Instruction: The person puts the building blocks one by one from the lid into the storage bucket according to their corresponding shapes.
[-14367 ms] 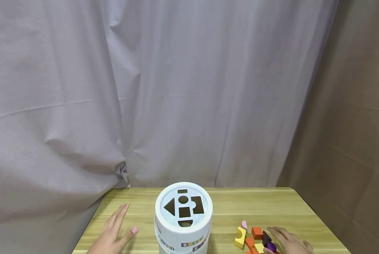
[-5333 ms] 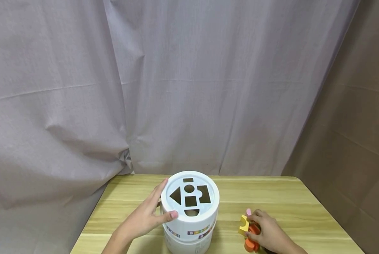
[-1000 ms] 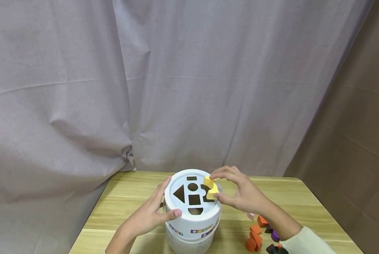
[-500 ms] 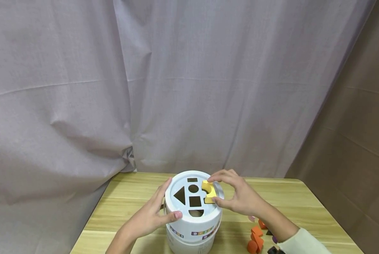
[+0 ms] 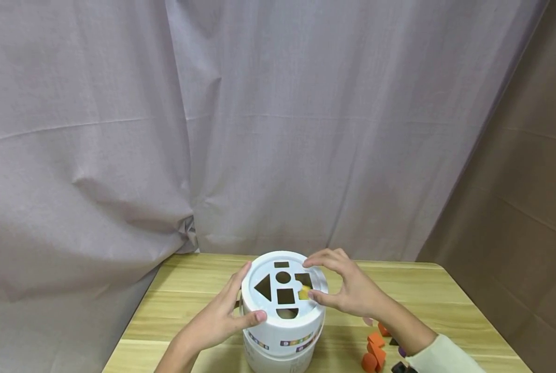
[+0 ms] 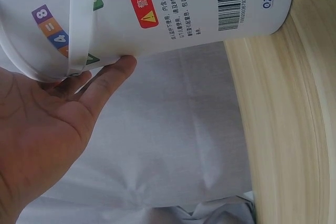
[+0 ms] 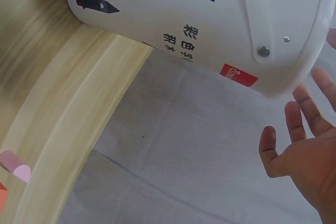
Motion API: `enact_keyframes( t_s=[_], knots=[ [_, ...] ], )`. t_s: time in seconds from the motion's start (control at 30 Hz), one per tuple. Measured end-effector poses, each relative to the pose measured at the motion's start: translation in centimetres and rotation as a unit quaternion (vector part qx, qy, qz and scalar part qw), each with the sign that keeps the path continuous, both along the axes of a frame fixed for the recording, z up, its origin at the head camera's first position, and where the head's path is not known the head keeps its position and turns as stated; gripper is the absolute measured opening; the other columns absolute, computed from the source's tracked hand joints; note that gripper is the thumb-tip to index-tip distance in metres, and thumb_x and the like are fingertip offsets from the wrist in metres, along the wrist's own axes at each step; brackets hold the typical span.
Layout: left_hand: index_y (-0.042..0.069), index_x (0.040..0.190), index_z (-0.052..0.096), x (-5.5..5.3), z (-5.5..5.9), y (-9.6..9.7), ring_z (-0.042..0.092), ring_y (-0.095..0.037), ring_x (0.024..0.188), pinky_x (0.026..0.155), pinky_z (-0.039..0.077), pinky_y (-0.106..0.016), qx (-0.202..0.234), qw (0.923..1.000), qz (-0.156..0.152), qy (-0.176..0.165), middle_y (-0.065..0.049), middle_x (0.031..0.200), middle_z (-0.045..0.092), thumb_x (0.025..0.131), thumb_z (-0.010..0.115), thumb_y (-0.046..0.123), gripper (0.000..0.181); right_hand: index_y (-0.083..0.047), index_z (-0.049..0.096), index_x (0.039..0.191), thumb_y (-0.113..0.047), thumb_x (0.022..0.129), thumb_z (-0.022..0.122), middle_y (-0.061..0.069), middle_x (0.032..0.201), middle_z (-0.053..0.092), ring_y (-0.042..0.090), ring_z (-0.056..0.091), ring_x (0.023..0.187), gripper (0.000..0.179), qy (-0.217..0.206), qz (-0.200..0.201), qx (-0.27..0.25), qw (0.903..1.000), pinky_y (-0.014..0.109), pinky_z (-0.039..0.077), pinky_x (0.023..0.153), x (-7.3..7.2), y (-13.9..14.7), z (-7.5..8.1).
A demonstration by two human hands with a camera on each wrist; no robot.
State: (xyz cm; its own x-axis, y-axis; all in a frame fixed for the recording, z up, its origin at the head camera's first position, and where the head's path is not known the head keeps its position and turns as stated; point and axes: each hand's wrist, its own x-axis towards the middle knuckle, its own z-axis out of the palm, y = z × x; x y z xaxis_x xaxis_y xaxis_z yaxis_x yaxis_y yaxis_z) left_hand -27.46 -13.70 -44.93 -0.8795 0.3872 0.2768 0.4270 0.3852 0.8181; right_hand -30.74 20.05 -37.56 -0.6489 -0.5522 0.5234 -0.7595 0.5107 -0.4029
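A white bucket with a shape-sorter lid stands upright on the table. My left hand steadies its left side, thumb on the rim; in the left wrist view the fingers lie along the bucket wall below the white handle. Inside the notched hole at the lid's right, part of a yellow arch block shows below lid level. Over that hole my right hand holds nothing, thumb and fingers spread apart. The right wrist view shows those fingers loosely bent beside the bucket's top.
Loose blocks lie on the wooden table to the right: orange ones, a black one, a pink one and a purple one. The right forearm partly covers them. A grey curtain hangs behind the table.
The yellow arch block, earlier taken from the pile and held above the lid, has left my right hand and dropped into the notched hole. My left hand has stayed on the bucket lately.
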Motion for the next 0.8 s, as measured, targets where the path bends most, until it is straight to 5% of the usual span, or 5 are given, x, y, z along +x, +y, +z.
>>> enact_keyframes(
  t_s=[0.63, 0.8],
  knots=[
    [0.036, 0.178, 0.009, 0.1, -0.2, -0.2, 0.033, -0.038, 0.167, 0.124, 0.046, -0.064, -0.003, 1.0000, 0.000, 0.007, -0.008, 0.187, 0.015, 0.097, 0.086, 0.044, 0.112, -0.025, 0.075, 0.138, -0.027, 0.090, 0.094, -0.006, 0.142, 0.071, 0.019, 0.055, 0.131, 0.052, -0.016, -0.027, -0.011, 0.9994, 0.070, 0.051, 0.105, 0.7, 2.6, -0.1],
    [0.038, 0.178, 0.009, 0.0, -0.1, -0.1, 0.031, -0.037, 0.167, 0.125, 0.045, -0.064, -0.003, 0.9999, -0.004, 0.011, -0.008, 0.187, 0.013, 0.098, 0.086, 0.044, 0.111, -0.031, 0.074, 0.137, -0.027, 0.091, 0.094, -0.010, 0.140, 0.071, 0.013, 0.055, 0.129, 0.050, -0.017, -0.053, -0.002, 0.9984, 0.057, 0.056, 0.103, 1.0, 4.3, -0.6]
  ],
)
